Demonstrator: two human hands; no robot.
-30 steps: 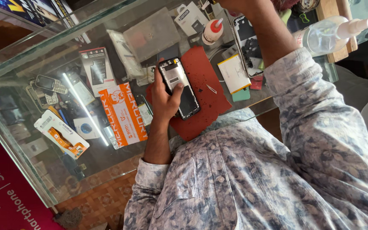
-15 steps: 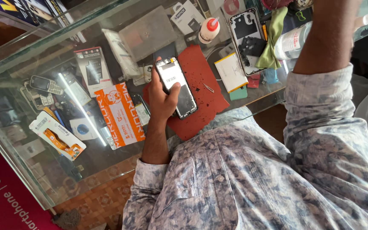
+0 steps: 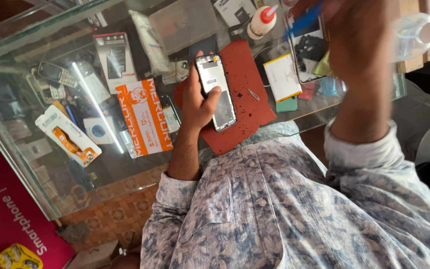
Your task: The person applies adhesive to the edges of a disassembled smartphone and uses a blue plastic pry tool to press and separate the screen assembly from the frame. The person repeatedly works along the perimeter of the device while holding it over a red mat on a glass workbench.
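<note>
Gripping an opened smartphone (image 3: 216, 92) in the left hand (image 3: 201, 102), fingers wrapped around its edges, thumb lying across the exposed inside, above a red work mat (image 3: 245, 107) near the front edge of the glass surface (image 3: 36, 164). Raising the right hand (image 3: 357, 37), blurred, closed around a blue tool (image 3: 302, 22) over the far right corner. Lying beside the mat: a white-and-yellow battery (image 3: 282, 77), a red-capped white glue bottle (image 3: 261, 22), another opened phone (image 3: 308, 55).

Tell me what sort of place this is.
Probably a phone repair counter: the left hand holds an opened phone over a red work mat, with boxed accessories under the glass counter.
</note>
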